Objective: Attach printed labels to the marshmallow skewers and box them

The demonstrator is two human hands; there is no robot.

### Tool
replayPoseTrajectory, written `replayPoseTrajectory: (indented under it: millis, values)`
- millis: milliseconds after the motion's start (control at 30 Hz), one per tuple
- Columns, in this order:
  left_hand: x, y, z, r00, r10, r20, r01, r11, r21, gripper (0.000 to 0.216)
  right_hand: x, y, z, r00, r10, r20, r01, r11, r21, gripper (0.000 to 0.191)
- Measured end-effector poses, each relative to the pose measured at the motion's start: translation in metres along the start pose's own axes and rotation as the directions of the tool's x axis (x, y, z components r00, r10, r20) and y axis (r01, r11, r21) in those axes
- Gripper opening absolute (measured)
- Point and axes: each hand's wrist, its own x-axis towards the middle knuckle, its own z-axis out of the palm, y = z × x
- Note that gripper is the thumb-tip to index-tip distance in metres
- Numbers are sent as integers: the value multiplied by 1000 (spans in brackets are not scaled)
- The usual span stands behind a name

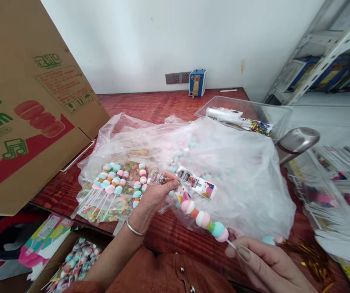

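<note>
My right hand pinches the white stick of a marshmallow skewer, which slants up and left with pink, white and blue marshmallows and gummy pieces between them. Between thumb and fingers, my left hand grips a small printed plastic wrapper at the skewer's top end. I cannot tell how far the skewer's tip sits inside it. Just beyond, a stack of printed wrappers lies on a large clear plastic bag. Several finished-looking skewers rest left of my left hand, above gummy candies.
A big cardboard box stands at left. Below it, an open carton holds many wrapped skewers. A clear tray with ties, a metal scoop and a rack of packaging are at right. A blue device stands by the wall.
</note>
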Motion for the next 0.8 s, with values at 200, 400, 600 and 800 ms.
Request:
replayPoseTrajectory:
  millis: [200,400,600,800]
  values:
    - [-1,1,13,991,-114,64,126,962,-243,21,8,17,14,999,-4,35,-11,908,420,43]
    - [-3,-2,34,957,-288,39,272,840,-469,11,11,22,27,1000,26,11,-28,809,587,39]
    - [-2,-9,51,921,-378,-89,266,781,-566,9,12,33,29,999,-22,24,5,845,534,40]
    - [-6,-8,63,896,-416,-152,257,768,-587,10,11,26,25,999,-29,-42,41,947,319,39]
